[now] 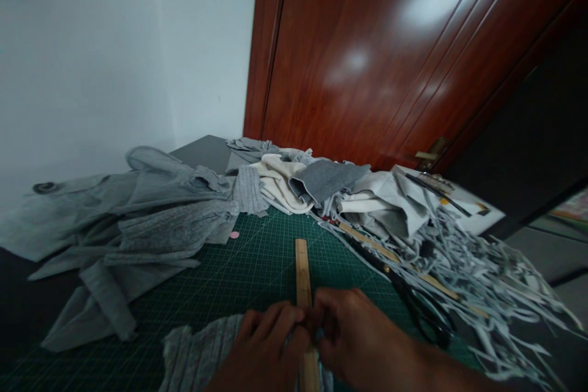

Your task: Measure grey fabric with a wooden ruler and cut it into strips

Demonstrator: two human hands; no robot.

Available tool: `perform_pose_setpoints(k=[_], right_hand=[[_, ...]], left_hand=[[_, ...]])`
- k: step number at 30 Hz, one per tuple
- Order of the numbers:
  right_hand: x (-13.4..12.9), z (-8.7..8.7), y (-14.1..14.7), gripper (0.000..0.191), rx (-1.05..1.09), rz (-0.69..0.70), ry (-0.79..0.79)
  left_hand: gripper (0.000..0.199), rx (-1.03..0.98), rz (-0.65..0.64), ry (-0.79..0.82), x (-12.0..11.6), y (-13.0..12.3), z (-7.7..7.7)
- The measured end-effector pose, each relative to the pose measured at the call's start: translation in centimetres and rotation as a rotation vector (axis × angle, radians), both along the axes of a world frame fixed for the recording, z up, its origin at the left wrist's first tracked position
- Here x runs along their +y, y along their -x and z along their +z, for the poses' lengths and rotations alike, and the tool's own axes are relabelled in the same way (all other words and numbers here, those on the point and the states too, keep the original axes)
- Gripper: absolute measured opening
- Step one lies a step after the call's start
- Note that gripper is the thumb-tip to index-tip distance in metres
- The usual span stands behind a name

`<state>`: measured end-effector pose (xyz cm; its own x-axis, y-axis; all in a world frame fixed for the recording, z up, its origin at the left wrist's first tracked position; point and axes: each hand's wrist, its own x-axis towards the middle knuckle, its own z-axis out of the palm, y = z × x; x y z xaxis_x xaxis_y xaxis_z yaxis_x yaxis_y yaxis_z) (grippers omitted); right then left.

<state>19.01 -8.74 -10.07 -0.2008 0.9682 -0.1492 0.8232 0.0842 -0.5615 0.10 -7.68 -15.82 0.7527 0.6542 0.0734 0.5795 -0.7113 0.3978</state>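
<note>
A wooden ruler point(302, 272) lies lengthwise on the green cutting mat point(257, 263), pointing away from me. Its near part crosses grey ribbed knit fabric point(193, 352), which spreads out to the left. My left hand point(271, 343) rests over the fabric and the ruler's left side, fingers curled and closed. Against the ruler's right side, my right hand point(351, 331) is closed in a pinch, its fingertips nearly meeting those of the left. Whatever lies between the fingertips of either hand is hidden.
Grey cloth pieces point(156, 220) pile up on the left. White and grey folded fabrics point(285, 177) line the back below a wooden door point(349, 61). Black-handled scissors point(413, 300), a second wooden strip point(367, 242) and a heap of cut strips point(478, 282) lie right.
</note>
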Motion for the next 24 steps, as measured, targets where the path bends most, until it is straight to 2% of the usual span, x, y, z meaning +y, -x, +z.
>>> perform_pose_setpoints(k=[3, 7, 9, 12, 18, 20, 24], right_hand=[[-0.1, 0.0, -0.5, 0.025, 0.088, 0.009, 0.035], [-0.8, 0.1, -1.4, 0.021, 0.307, -0.031, 0.110], [-1.5, 0.0, -1.6, 0.018, 0.377, -0.061, 0.103], [-2.7, -0.8, -1.6, 0.015, 0.459, -0.087, 0.106], [-4.8, -3.4, -2.0, 0.011, 0.588, -0.175, 0.165], [-4.8, -3.4, -2.1, 0.012, 0.602, -0.176, 0.175], [-3.6, -2.3, -2.0, 0.009, 0.624, -0.100, 0.163]], left_hand=[[0.050, 0.006, 0.022, 0.009, -0.1, -0.1, 0.6], [0.055, 0.059, -0.007, 0.082, -0.7, -0.3, 2.8], [0.058, 0.037, -0.010, 0.106, -0.8, -0.4, 3.4], [0.062, -0.018, 0.011, 0.128, -1.0, -0.2, 3.1], [0.078, -0.202, 0.017, 0.078, -1.9, 0.5, 1.9], [0.080, -0.233, 0.034, 0.082, -2.3, 0.7, 2.3], [0.091, -0.220, 0.029, 0.118, -2.5, 0.6, 3.6]])
